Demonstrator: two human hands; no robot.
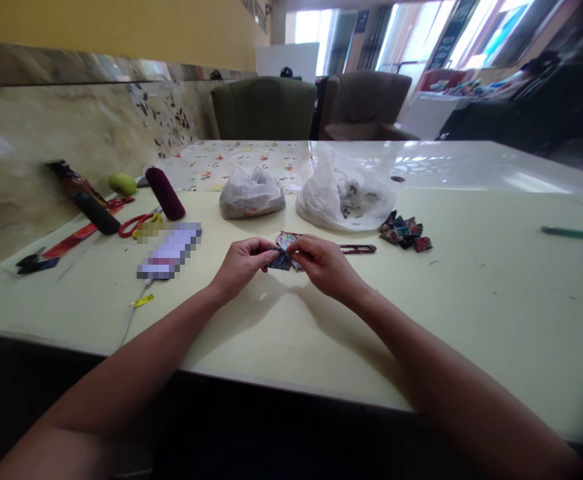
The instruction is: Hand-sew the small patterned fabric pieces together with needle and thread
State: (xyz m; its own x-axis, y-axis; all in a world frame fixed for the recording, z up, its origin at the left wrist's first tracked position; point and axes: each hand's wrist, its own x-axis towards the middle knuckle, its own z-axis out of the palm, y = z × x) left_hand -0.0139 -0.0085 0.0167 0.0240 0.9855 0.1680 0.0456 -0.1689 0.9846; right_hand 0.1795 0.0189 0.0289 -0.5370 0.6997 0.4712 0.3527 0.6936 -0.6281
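Both my hands meet over the middle of the pale table (471, 313). My left hand (244, 263) and my right hand (321, 263) pinch a small piece of patterned fabric (280, 259) between their fingertips, just above the tabletop. Another bit of colourful fabric (287, 239) lies right behind it. A small red thread snip (359, 249) rests beside my right hand. To the right sits a little pile of folded patterned fabric pieces (405, 233).
Two white plastic bags (251, 193) (344, 193) stand behind my hands. At left lie red scissors (136, 223), a maroon cylinder (165, 193), a black cylinder (97, 213), a green round thing (122, 183) and a blurred-out flat item (169, 250). A green pen (569, 233) lies far right. Armchairs stand beyond.
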